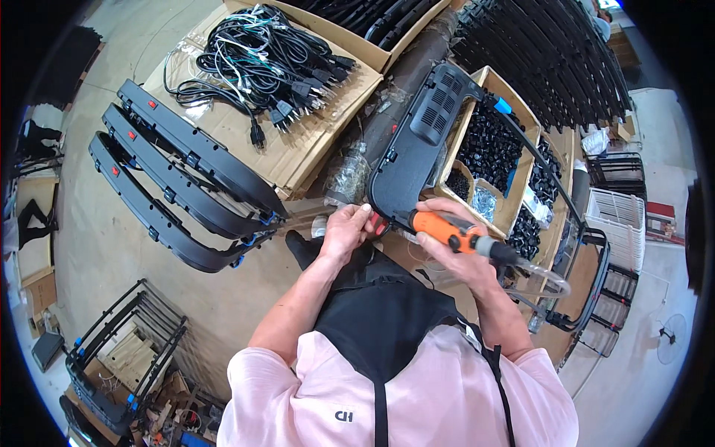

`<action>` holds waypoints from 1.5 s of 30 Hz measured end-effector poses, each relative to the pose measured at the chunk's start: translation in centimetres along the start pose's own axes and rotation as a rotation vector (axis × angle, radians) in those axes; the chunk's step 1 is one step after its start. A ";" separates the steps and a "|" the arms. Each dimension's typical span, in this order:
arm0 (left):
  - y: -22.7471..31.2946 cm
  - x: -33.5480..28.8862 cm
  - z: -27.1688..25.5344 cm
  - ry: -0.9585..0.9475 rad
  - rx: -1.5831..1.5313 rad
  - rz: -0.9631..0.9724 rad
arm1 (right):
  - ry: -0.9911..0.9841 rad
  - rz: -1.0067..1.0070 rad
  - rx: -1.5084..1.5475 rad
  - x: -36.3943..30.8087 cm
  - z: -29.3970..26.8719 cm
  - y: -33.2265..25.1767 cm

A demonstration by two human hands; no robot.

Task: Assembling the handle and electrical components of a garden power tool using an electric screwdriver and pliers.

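Head view: two bare hands work at the near corner of a curved black plastic frame (395, 182).
The frame lies along the left edge of a tan, boxy tray (521, 103). The left hand (347, 232) seems to pinch a small red piece (379, 223); the right hand's (460, 252) fingers wrap an orange, tube-shaped driver (432, 225), tip hidden. Best hold the frame still and the driver straight.
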State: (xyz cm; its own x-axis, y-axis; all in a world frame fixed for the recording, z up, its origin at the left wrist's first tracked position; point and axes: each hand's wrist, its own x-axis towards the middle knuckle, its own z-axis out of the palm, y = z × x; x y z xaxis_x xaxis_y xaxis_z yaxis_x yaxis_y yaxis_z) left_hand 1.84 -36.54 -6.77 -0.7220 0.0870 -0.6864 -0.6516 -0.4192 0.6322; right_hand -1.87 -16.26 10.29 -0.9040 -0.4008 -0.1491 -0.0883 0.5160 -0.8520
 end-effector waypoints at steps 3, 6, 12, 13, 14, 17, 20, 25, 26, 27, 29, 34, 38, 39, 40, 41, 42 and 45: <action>1.1 -1.1 0.6 0.021 -0.002 0.053 | 0.091 -0.031 0.286 0.3 -0.6 0.4; 2.0 -1.5 1.0 -0.015 -0.118 0.094 | 0.131 -0.020 0.365 0.6 -0.8 0.8; 2.3 -1.5 2.2 -0.127 -0.199 0.110 | 0.129 0.016 0.472 1.0 -1.5 0.7; 2.3 -1.3 2.3 -0.117 -0.199 0.090 | 0.122 0.031 0.474 1.1 -1.6 0.6; 2.1 -1.0 2.2 -0.118 -0.196 0.091 | 0.125 0.029 0.476 1.3 -1.6 0.7; 2.2 -0.3 2.4 -0.129 -0.307 0.050 | 0.167 0.000 0.479 1.8 -1.3 1.0; 2.7 -0.3 3.1 -0.121 -0.437 0.034 | 0.180 -0.011 0.491 2.1 -1.2 1.1; 3.0 0.2 3.3 -0.164 -0.541 -0.065 | 0.173 0.010 0.497 2.5 -1.1 0.7; 2.9 0.4 3.2 -0.164 -0.541 -0.064 | 0.173 0.009 0.496 2.5 -1.0 0.7; 2.9 0.6 3.2 -0.191 -0.631 -0.103 | 0.170 0.004 0.502 2.5 -1.0 0.7; 3.1 0.8 3.3 -0.218 -0.719 -0.143 | 0.168 0.000 0.508 2.7 -0.9 0.8; 3.5 1.5 3.7 -0.219 -0.730 -0.168 | 0.156 0.023 0.506 3.1 -0.7 0.9; 3.6 2.2 3.7 -0.247 -0.737 -0.178 | 0.153 0.029 0.480 3.5 -1.0 0.8; 3.7 2.3 3.7 -0.258 -0.744 -0.179 | 0.152 0.030 0.473 3.6 -1.0 0.8; 3.8 2.5 3.7 -0.269 -0.752 -0.180 | 0.150 0.032 0.467 3.7 -1.0 0.8; 3.9 2.6 3.8 -0.269 -0.753 -0.182 | 0.150 0.034 0.466 3.8 -1.1 0.8; 4.0 2.8 3.9 -0.279 -0.780 -0.200 | 0.151 0.025 0.452 4.0 -1.2 0.8; 4.0 3.0 4.1 -0.301 -0.820 -0.221 | 0.147 0.029 0.437 4.2 -1.1 0.6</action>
State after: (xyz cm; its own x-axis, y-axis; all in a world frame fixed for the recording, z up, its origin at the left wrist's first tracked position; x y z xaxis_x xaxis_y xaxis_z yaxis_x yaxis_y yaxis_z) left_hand -3.90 -34.26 -4.85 -0.7052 0.4270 -0.5659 -0.4956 -0.8677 -0.0372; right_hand -6.19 -16.82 9.74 -0.9559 -0.2633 -0.1302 0.0942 0.1450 -0.9849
